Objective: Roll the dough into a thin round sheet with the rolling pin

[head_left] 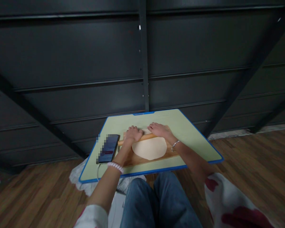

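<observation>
Head view: counter [196, 139] had bare room rightward; phone [109, 148] crowded rolling pin's [146, 137] left end. Pin lay crosswise over dough [150, 148], right end angled away. Left hand [133, 133], right hand [159, 130] pressed atop, grip flat, uncurled.

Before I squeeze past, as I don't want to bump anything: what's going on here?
A person's left hand and right hand rest on a light-brown wooden rolling pin, which lies across a flat, pale, rounded sheet of what looks like dough. The sheet lies on a brown wooden board, on a pale green tabletop with a blue edge. A black, flat phone lies left of the board.
</observation>
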Available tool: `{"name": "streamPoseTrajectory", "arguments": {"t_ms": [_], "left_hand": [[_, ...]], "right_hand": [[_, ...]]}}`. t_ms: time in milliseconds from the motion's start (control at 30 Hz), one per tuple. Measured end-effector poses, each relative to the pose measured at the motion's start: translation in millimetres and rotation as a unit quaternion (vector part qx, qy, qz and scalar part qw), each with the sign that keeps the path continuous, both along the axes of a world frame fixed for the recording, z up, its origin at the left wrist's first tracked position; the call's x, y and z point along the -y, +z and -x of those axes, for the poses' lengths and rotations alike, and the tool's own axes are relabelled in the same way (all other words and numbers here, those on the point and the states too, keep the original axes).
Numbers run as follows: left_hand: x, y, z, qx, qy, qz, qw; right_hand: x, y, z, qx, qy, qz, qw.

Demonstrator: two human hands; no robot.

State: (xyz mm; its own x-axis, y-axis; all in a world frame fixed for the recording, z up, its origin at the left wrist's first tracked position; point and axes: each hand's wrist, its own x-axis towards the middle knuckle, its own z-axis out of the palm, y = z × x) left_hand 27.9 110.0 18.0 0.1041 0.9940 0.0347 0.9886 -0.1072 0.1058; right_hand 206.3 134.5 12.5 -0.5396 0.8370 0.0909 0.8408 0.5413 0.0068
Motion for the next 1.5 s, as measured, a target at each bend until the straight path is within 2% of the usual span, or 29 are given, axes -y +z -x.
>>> {"name": "streamPoseTrajectory", "arguments": {"t_ms": [133,300,467,533,700,800,900,1000,1067,1233,1500], "left_hand": [[14.5,3.7,-2.0,-0.009,0.029,0.032,0.999],[34.7,7.5,-3.8,-0.011,0.031,0.039,0.999],[52.5,0.3,-7.7,0.000,0.019,0.017,1.000],[62.6,-4.7,-9.8,-0.004,0.018,-0.014,1.000],[99.6,-11.1,-16.6,-0.020,0.014,-0.098,0.995],[129.3,-15.5,-20.2,-0.036,-0.017,-0.126,0.991],[160.5,-25.2,-21.5,-0.038,-0.054,-0.154,0.986],[184.1,-34.2,-21.4,-0.027,-0.092,-0.166,0.981],[191.5,-36.2,-21.6,-0.021,-0.100,-0.167,0.981],[180.2,-28.5,-22.3,-0.019,-0.078,-0.145,0.986],[118.8,-15.1,-17.5,-0.037,-0.039,-0.144,0.988]], "right_hand": [[5.2,-1.0,-1.1,0.002,0.018,0.015,1.000],[14.4,1.1,1.3,-0.014,0.019,0.031,0.999],[35.1,-1.4,-3.5,-0.054,-0.011,0.031,0.998],[44.7,-4.9,-7.3,-0.079,-0.029,0.031,0.996],[78.0,-6.4,-18.2,-0.105,-0.022,-0.012,0.994],[108.1,-8.0,-27.0,-0.112,-0.008,-0.040,0.993],[138.7,-17.7,-37.6,-0.127,0.005,-0.059,0.990],[160.2,-27.6,-45.4,-0.143,0.006,-0.050,0.988],[167.1,-29.5,-47.2,-0.149,0.003,-0.038,0.988],[160.8,-22.9,-41.1,-0.145,-0.006,-0.040,0.989],[110.7,-14.0,-20.0,-0.099,-0.058,-0.072,0.991]]}}
